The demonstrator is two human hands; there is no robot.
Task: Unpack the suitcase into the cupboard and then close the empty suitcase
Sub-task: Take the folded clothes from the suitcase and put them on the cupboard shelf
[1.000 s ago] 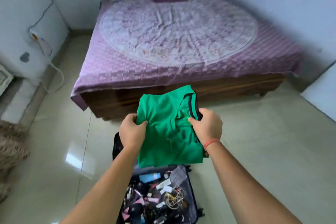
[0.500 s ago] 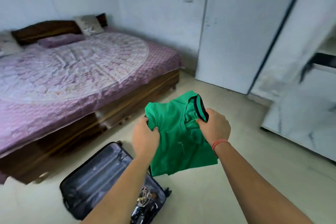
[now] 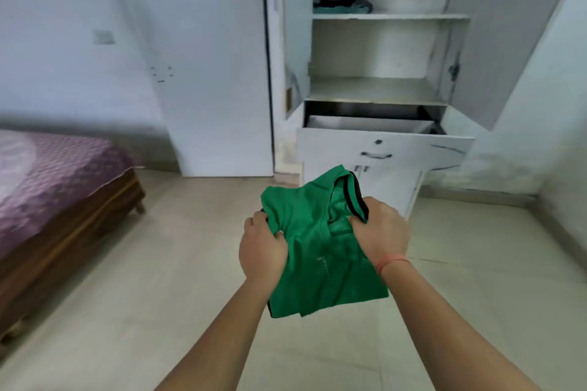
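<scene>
Left hand [image 3: 262, 251] and right hand [image 3: 379, 232] are apart, each clamped on one side of the folded green shirt [image 3: 317, 263], probably to keep its folds for shelving. The shirt hangs near, in front of the open cupboard [image 3: 381, 51] at far right. The suitcase is out of view. A pale chest mark is unreadable.

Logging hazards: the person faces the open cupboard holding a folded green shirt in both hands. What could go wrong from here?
The left hand and right hand bunch the green shirt at its sides while its lower edge hangs free, so the fold may come apart. The pulled-out drawer juts out below the shelves; a leg or the shirt could catch on its front.
</scene>
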